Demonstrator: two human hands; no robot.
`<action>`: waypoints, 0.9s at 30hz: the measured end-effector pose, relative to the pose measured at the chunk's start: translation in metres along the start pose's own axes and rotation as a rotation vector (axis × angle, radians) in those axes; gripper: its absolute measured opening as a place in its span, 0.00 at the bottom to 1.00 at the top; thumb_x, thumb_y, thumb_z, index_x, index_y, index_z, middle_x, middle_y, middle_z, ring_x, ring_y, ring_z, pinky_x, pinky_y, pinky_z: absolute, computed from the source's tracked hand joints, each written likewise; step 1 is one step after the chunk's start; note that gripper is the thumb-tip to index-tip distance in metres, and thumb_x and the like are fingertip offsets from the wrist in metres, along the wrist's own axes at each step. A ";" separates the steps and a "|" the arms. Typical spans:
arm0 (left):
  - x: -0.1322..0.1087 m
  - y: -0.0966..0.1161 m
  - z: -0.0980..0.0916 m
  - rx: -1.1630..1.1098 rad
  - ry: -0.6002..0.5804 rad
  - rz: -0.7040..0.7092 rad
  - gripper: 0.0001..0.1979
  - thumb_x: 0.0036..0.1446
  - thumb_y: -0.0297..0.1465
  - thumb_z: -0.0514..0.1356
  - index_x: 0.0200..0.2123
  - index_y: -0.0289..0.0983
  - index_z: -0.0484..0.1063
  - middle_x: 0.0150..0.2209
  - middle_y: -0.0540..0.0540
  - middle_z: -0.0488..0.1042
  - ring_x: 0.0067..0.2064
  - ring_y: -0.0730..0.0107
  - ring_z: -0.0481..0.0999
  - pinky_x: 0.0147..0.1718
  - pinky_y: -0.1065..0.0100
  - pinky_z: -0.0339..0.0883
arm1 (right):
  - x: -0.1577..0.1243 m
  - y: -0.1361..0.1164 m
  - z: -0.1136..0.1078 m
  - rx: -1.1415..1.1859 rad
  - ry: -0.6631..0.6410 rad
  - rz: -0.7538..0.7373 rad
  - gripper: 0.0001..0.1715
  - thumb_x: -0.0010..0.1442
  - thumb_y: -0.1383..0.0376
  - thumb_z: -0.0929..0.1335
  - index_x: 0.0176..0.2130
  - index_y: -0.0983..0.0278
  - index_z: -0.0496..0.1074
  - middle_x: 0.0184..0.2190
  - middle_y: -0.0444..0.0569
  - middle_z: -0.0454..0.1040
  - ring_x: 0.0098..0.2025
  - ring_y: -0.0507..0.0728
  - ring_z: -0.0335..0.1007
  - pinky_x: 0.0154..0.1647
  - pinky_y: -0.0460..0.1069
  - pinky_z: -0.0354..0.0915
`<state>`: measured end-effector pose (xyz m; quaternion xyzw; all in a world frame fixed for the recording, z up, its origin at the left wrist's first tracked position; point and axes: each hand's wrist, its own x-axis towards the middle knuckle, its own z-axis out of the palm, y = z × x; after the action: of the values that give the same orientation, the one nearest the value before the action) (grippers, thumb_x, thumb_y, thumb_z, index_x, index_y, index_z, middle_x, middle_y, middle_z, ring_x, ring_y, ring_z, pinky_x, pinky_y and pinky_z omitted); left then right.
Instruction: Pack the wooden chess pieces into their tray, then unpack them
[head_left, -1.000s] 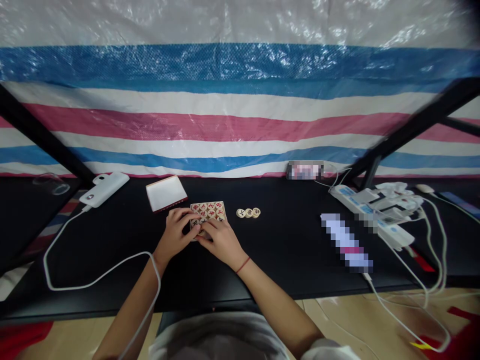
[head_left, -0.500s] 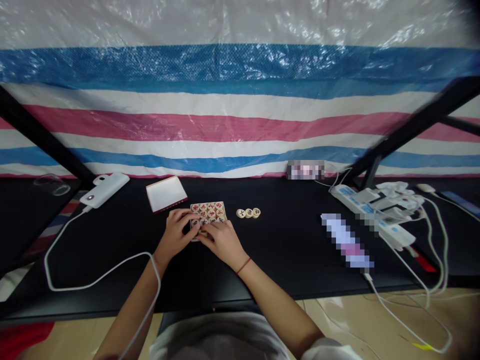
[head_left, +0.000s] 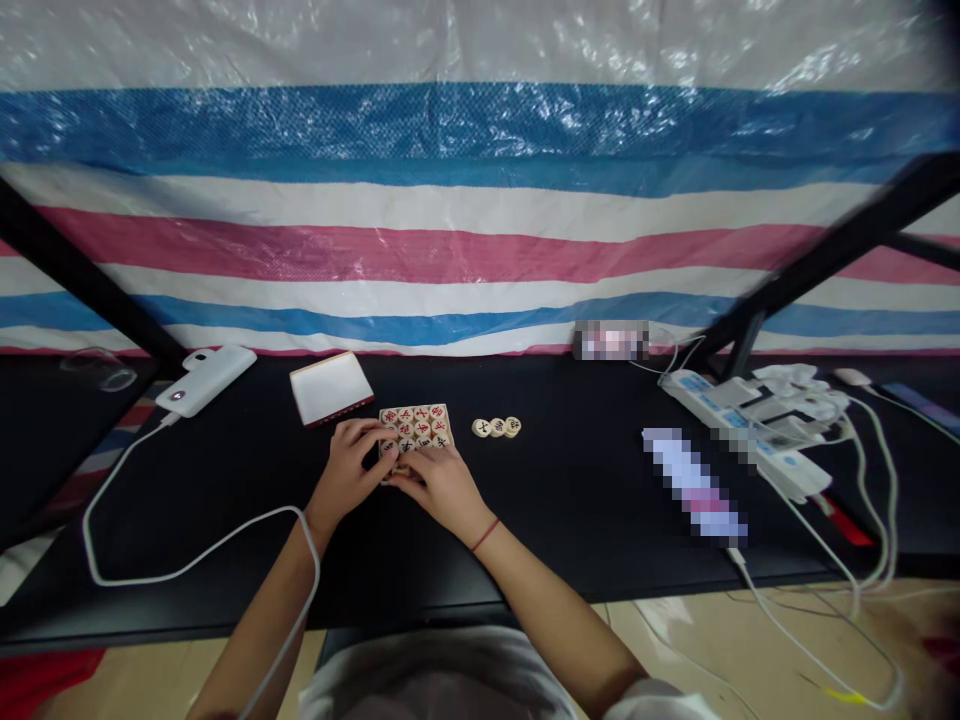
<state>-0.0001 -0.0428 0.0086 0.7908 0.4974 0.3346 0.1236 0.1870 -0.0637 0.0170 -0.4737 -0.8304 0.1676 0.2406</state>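
Chess tray, near edge under left hand and right hand

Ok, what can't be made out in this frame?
Head view only.
- Near rows of the box of chess pieces: covered by the left hand and right hand; whether either holds a piece is hidden.
- Characters on the three loose pieces: too small.
- Object by the tarp and object beside the power strip: pixelated out.

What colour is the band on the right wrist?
Red: a thin band just behind the right hand, clearest in the head view.
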 end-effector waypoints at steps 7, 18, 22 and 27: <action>0.000 -0.001 0.000 0.015 0.001 -0.021 0.10 0.62 0.37 0.56 0.44 0.43 0.74 0.45 0.46 0.71 0.50 0.61 0.67 0.53 0.56 0.61 | -0.003 -0.004 -0.001 0.034 0.002 0.009 0.05 0.61 0.63 0.68 0.38 0.60 0.74 0.31 0.46 0.77 0.35 0.55 0.70 0.40 0.48 0.57; 0.000 -0.002 0.004 -0.016 0.018 -0.036 0.11 0.64 0.36 0.54 0.45 0.42 0.73 0.46 0.45 0.68 0.49 0.63 0.68 0.53 0.58 0.63 | -0.003 -0.002 0.002 0.034 0.003 0.041 0.07 0.65 0.63 0.66 0.39 0.60 0.74 0.32 0.46 0.77 0.34 0.55 0.70 0.39 0.48 0.59; 0.001 0.000 0.006 -0.011 0.020 -0.014 0.11 0.63 0.35 0.55 0.44 0.41 0.74 0.45 0.45 0.69 0.49 0.63 0.68 0.52 0.58 0.63 | -0.003 -0.004 0.005 0.003 0.001 0.019 0.10 0.66 0.64 0.64 0.38 0.60 0.75 0.32 0.47 0.78 0.34 0.54 0.71 0.39 0.48 0.60; 0.000 0.004 0.006 0.008 -0.009 0.102 0.09 0.63 0.33 0.55 0.38 0.41 0.76 0.46 0.45 0.70 0.51 0.62 0.66 0.53 0.57 0.62 | -0.004 0.004 -0.006 0.078 0.116 0.030 0.11 0.65 0.65 0.63 0.36 0.61 0.76 0.33 0.46 0.78 0.35 0.53 0.72 0.40 0.46 0.62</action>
<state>0.0068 -0.0438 0.0062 0.8171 0.4571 0.3351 0.1054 0.1950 -0.0650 0.0191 -0.4853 -0.8007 0.1758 0.3039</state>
